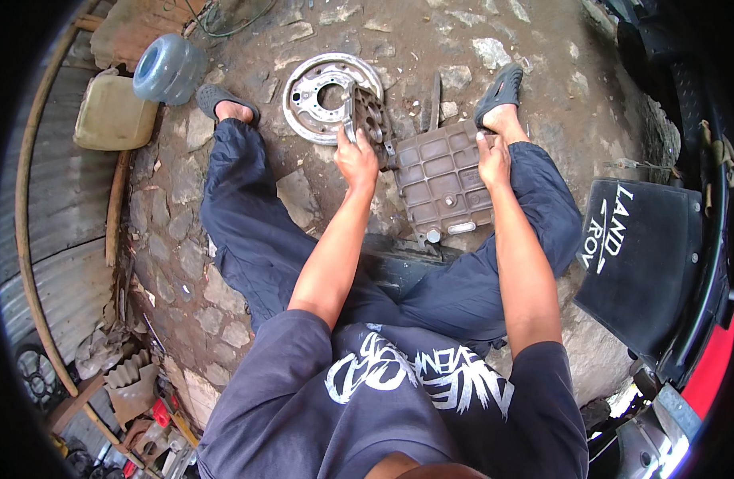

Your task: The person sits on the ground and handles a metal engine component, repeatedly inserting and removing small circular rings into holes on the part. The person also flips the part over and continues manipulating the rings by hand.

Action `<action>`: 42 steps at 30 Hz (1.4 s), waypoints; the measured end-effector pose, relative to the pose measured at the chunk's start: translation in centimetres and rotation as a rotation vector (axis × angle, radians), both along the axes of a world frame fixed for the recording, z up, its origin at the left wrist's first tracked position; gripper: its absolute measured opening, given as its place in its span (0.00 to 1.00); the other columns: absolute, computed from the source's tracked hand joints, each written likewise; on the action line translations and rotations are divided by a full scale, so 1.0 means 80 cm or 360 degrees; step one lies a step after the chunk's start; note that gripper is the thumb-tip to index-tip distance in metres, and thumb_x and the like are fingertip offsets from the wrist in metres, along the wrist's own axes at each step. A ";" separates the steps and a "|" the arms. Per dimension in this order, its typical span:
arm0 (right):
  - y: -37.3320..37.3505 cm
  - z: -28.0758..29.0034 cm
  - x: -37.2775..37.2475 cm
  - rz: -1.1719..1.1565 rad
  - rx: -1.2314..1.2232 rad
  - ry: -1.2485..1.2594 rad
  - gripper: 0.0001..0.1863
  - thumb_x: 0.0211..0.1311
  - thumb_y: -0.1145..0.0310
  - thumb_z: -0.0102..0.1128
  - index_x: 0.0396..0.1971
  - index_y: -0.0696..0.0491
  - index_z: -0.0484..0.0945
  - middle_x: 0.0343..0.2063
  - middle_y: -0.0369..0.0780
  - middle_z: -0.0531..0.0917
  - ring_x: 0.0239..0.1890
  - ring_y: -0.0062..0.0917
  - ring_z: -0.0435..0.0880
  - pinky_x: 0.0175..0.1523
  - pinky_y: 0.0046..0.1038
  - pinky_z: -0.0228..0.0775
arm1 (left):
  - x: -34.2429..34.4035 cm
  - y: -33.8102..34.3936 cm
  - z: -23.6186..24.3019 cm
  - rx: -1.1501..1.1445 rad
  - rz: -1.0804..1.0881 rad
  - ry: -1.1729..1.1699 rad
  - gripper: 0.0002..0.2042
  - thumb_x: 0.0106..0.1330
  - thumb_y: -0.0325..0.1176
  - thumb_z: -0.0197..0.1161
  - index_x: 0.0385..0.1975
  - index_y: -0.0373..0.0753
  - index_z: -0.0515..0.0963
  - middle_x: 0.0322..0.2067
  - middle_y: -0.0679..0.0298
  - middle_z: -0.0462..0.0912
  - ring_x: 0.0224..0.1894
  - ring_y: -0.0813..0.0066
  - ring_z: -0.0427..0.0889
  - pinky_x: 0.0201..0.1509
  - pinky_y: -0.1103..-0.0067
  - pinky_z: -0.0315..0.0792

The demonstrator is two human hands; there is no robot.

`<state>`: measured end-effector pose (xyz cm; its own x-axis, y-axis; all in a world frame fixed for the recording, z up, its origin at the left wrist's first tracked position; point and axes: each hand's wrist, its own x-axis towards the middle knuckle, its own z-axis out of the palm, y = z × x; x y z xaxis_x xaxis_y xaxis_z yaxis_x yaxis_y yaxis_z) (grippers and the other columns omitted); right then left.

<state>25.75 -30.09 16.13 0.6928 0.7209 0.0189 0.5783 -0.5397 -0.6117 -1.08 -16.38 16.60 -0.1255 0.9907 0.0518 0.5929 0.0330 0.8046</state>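
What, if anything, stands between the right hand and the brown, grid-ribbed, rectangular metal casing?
Nothing visible: the right hand touches the casing at its far right corner. The round, silvery metal plate sits farther left, out of the way.

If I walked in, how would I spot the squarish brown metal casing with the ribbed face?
Start at the stony ground between the person's dark blue trouser legs. Toward the right leg is the brown metal casing, its far right corner at the bare right hand. Its raised grid of ribs sets it apart from the round, silvery metal disc farther to the left.
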 end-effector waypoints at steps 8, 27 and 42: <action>-0.002 0.019 -0.024 -0.0070 0.0010 -0.0092 0.25 0.79 0.53 0.53 0.45 0.66 0.71 0.44 0.64 0.79 0.54 0.62 0.74 0.64 0.53 0.65 | -0.005 0.133 -0.017 -0.0864 -0.0342 -0.0258 0.46 0.64 0.59 0.68 0.70 0.24 0.67 0.58 0.35 0.82 0.58 0.43 0.84 0.63 0.62 0.76; -0.003 0.020 -0.047 -0.0216 -0.0090 -0.0139 0.21 0.79 0.57 0.55 0.46 0.64 0.70 0.44 0.61 0.79 0.54 0.57 0.76 0.61 0.51 0.66 | 0.052 0.163 0.013 -0.0744 -0.0409 0.0529 0.21 0.66 0.44 0.69 0.46 0.29 0.88 0.50 0.40 0.87 0.57 0.45 0.87 0.64 0.61 0.79; -0.006 -0.009 -0.014 -0.0362 -0.0222 -0.0012 0.26 0.78 0.52 0.54 0.52 0.65 0.72 0.50 0.60 0.81 0.58 0.56 0.77 0.66 0.49 0.65 | -0.006 -0.045 0.015 0.0564 -0.0025 -0.0245 0.21 0.72 0.35 0.69 0.57 0.29 0.73 0.43 0.43 0.84 0.47 0.39 0.83 0.54 0.58 0.75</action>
<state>24.64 -30.56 15.43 0.8376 0.5426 -0.0639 0.4368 -0.7353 -0.5182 -1.55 -19.97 17.78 -0.1432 0.9166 0.3733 0.4624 -0.2716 0.8441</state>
